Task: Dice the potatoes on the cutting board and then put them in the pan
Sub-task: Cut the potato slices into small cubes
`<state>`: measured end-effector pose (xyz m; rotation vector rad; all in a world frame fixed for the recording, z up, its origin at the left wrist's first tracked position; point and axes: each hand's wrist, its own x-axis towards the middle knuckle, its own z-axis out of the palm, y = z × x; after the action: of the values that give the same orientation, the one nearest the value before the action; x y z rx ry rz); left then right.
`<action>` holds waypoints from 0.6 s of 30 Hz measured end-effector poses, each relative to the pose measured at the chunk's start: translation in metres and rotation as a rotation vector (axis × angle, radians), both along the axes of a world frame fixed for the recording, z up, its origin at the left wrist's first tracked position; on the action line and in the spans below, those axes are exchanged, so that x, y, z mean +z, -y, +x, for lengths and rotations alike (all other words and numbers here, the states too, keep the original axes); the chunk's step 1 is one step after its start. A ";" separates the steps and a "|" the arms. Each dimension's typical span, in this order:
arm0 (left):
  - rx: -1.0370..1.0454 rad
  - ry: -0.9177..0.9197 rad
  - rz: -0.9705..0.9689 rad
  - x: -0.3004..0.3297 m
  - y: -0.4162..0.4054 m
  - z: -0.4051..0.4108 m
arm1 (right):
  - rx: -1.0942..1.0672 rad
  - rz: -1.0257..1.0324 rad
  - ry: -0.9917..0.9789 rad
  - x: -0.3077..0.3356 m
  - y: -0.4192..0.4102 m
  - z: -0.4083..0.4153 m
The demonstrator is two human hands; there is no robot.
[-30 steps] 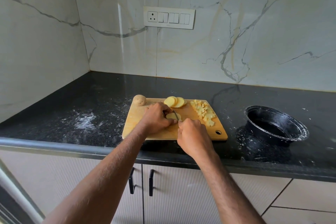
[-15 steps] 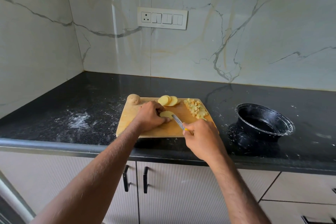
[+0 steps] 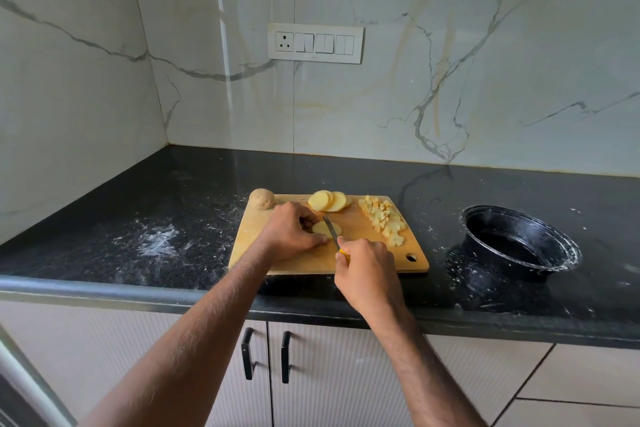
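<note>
The task is partway through. A pile of dice (image 3: 383, 221) lies at the right of the board (image 3: 367, 263), a fan of slices (image 3: 327, 201) waits at its far edge, and a whole potato (image 3: 262, 198) sits at the far left corner, skin on. The left hand (image 3: 294, 232) curls over one slice (image 3: 320, 227), pinning it flat. The right hand (image 3: 367, 270) grips the knife (image 3: 332, 229), blade across that slice. The pan (image 3: 519, 243) stands on the table (image 3: 138, 218) to the right, apart from the board; no potato shows in it. Left, I judge: dicing the slices and potato, then transferring everything.
</note>
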<state>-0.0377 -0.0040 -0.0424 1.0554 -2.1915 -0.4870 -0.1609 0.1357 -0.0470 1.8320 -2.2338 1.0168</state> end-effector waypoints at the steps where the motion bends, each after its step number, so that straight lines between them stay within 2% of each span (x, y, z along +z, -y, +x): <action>1: -0.001 0.004 -0.002 0.000 0.001 0.000 | 0.001 0.003 -0.004 0.000 0.000 0.000; 18: -0.024 0.026 -0.018 0.001 -0.001 0.000 | 0.034 0.102 -0.059 0.010 0.020 0.004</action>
<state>-0.0380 -0.0032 -0.0418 1.0322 -2.2299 -0.4655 -0.1569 0.1160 -0.0368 1.9200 -2.2677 0.8567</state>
